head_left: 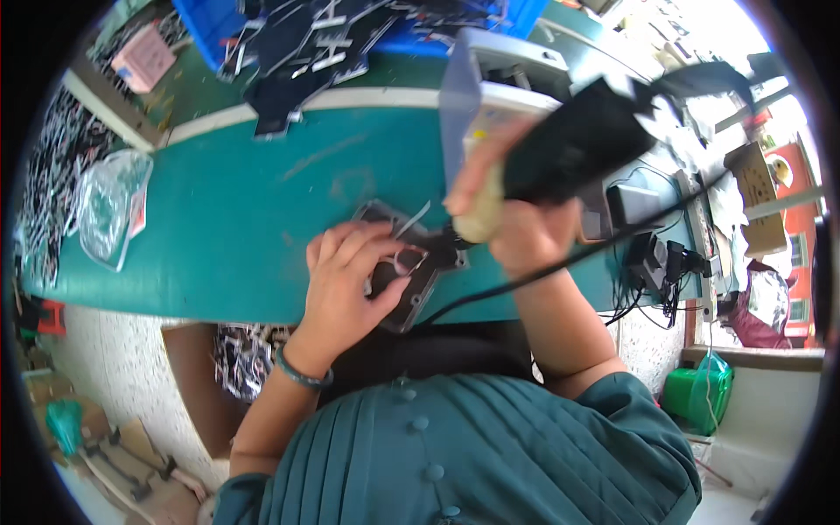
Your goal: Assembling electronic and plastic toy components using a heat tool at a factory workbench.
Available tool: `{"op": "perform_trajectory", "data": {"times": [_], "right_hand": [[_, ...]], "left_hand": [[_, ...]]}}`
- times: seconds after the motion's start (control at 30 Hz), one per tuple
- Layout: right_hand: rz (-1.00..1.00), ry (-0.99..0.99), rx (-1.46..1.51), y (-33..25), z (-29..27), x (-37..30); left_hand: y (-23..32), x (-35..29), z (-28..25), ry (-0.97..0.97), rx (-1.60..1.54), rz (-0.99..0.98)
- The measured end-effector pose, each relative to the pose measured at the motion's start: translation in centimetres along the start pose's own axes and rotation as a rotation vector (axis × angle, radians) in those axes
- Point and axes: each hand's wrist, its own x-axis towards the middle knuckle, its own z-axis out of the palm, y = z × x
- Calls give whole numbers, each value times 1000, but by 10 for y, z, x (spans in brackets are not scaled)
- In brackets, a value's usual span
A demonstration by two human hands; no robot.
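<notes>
In my right hand [525, 223] is a black corded electric screwdriver [577, 144] with a pale yellowish collar, blurred by motion. Its tip points down at a dark, flat rectangular frame [418, 302] on the green table. My left hand [350, 267] rests over the frame's left side, fingers bent and thumb on its near part, steadying it. Beside the fingertips a thin whitish strip [413, 219] sticks up from the frame. Fingers cover part of the frame, and whether the tip touches it I cannot tell.
A blue bin [197, 35] of dark strip parts stands at the back, some parts spilling over the table's rim. A clear plastic bag [114, 206] lies left. Behind my right hand is a translucent tray box [459, 96]. Black adapters and cables [652, 258] crowd the right; the screwdriver's cord crosses the front.
</notes>
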Motion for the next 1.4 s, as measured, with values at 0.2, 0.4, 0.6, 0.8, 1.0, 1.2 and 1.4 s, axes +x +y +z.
{"op": "perform_trajectory", "data": {"times": [0.2,0.4,0.6,0.8,1.0,1.2,1.4], "right_hand": [[-227,351,63,-34,-66,27],[-241,294,-8,-13,-74,40],[-194,18,-38,-6,-75,47],[-53,34,-128,-4,-68,53],[-25,143,99,-23,-62,20],[56,128,230,4,-16,7],[50,32,185,21,-2,9]], "left_hand": [[-8,-3,-4,-68,61,76],[-17,-5,-5,-114,-45,97],[-19,-6,-8,-114,-75,122],[-17,-3,-13,-4,-158,-50],[-6,6,-6,-69,-332,-61],[0,11,-2,-64,-340,-58],[7,11,2,-36,-358,-78]]}}
